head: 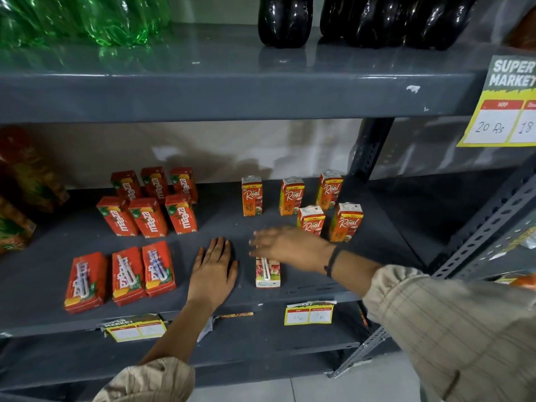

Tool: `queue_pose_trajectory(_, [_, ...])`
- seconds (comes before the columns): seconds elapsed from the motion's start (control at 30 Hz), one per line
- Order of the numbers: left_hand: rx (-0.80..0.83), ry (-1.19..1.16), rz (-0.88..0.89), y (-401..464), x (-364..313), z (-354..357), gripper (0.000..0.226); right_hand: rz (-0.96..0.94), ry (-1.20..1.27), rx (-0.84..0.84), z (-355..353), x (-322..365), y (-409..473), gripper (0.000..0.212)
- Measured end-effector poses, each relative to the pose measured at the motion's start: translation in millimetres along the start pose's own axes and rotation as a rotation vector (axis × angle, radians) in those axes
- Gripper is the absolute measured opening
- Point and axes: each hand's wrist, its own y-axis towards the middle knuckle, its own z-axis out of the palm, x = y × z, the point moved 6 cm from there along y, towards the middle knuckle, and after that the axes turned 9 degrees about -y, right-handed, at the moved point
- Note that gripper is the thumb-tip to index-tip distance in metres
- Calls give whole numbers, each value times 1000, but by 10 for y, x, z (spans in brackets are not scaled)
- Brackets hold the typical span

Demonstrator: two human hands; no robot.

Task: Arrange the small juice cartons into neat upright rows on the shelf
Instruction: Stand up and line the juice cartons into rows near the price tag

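On the grey shelf (pixel 319 253), several red Maaza cartons (pixel 150 217) stand upright in two rows at the left. Three more Maaza cartons (pixel 127 275) lie flat in front of them, straw side up. Several orange Real cartons (pixel 290 196) stand upright at the right, in two rows. One Real carton (pixel 267 274) lies flat near the front edge, partly under my right hand (pixel 287 246), which hovers over it with fingers spread. My left hand (pixel 213 272) rests flat and open on the shelf, between the flat Maaza cartons and the flat Real carton.
The shelf above carries green bottles (pixel 87 18) and dark bottles (pixel 362 18). Larger orange packs (pixel 26 181) stand at the far left. Yellow price tags (pixel 308 314) hang on the shelf's front edge. A perforated metal upright (pixel 490 224) rises at the right.
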Motion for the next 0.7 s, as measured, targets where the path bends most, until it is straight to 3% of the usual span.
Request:
queue_pose_trajectory(0.1, [1, -16, 4, -12, 1, 1, 80, -59, 30, -2, 216, 161, 17, 45])
queue_pose_trajectory(0.17, [0, -23, 4, -11, -2, -2, 80, 1, 76, -21, 200, 125, 19, 40])
queue_pose_trajectory(0.27, [-5, -27, 4, -5, -12, -15, 79, 290, 266, -97, 70, -109, 20, 44])
queue_pose_trajectory(0.37, [-9, -19, 10, -12, -22, -22, 78, 690, 644, -223, 37, -360, -56, 60])
queue_pose_trajectory(0.5, [-5, -13, 11, -9, -11, -15, 78, 858, 875, -232, 198, -314, -125, 74])
queue_pose_trajectory(0.6, [1, -11, 12, -2, -9, -10, 78, 894, 857, -187, 149, -295, -151, 83])
queue_pose_trajectory(0.7, [-9, -19, 15, -2, -2, -13, 75, 970, 514, -132, -148, -374, -149, 82])
